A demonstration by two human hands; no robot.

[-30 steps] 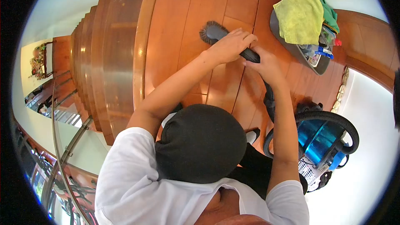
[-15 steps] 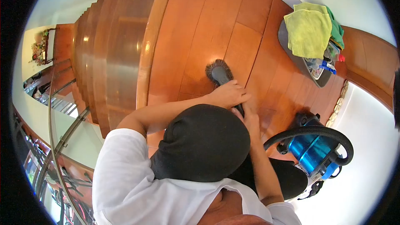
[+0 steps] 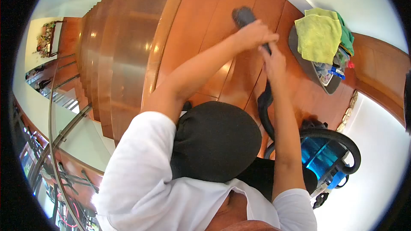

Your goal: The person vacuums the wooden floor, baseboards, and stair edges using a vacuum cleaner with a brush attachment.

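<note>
Both my hands are on the vacuum cleaner brush attachment, a dark handle with a round bristled head (image 3: pixel 244 16) that is over the wooden floor, far ahead of my knees. My left hand (image 3: pixel 256 34) wraps the handle just behind the bristles. Further back, my right hand (image 3: pixel 275 63) grips the same handle near the hose end. A black hose (image 3: pixel 265 105) runs from there past my knee toward the blue vacuum cleaner (image 3: pixel 314 156) at my right. Whether the bristles touch the boards I cannot tell.
A grey bin (image 3: pixel 323 79) with a yellow cloth (image 3: pixel 319 36), a green cloth (image 3: pixel 346 38) and bottles stands front right. At left the floor ends at a wooden edge (image 3: pixel 156 55), beyond which stairs (image 3: pixel 124 51) descend. A railing (image 3: pixel 64 134) is lower left.
Both hands have moved forward and slightly right with the brush, away from my body. My arms are now stretched out, and more of the hose shows behind my right hand.
</note>
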